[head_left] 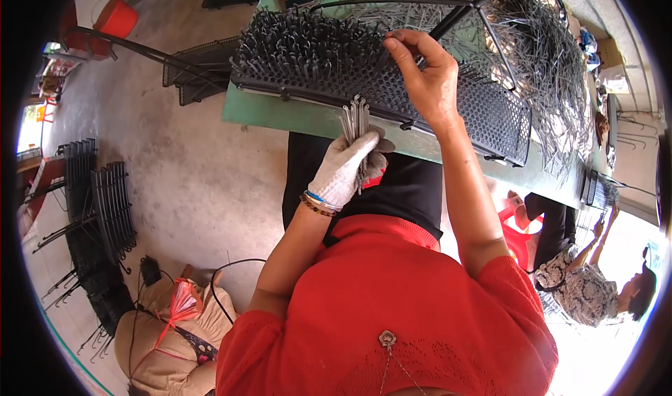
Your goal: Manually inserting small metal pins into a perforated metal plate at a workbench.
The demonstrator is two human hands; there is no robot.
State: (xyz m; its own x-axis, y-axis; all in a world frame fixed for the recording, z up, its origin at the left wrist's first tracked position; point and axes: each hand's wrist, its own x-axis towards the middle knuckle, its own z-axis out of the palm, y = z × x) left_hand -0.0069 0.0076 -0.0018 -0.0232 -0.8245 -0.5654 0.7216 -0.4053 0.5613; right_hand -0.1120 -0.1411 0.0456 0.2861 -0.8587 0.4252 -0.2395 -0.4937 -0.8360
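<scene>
My left hand (350, 161), in a white knit glove, is closed around a bundle of thin grey metal hooks (357, 119), their bent ends pointing up, just in front of the table edge. Above the perforated black metal panel (490, 116), my bare right hand (430, 74) has its thumb and forefinger pinched together; what is between them is too small to make out. Dark metal hooks (301, 46) stand upright, densely packed, in the panel's holes to the left of my right hand. Toward the right, more of the panel's holes show bare.
The panel lies on a green table (259, 109). A large tangled heap of loose metal pieces (539, 67) covers its far right. Black frame bars (490, 42) rise over the panel. Another person (588, 284) works at the right. Black racks (112, 207) and a red bucket (116, 18) are on the left.
</scene>
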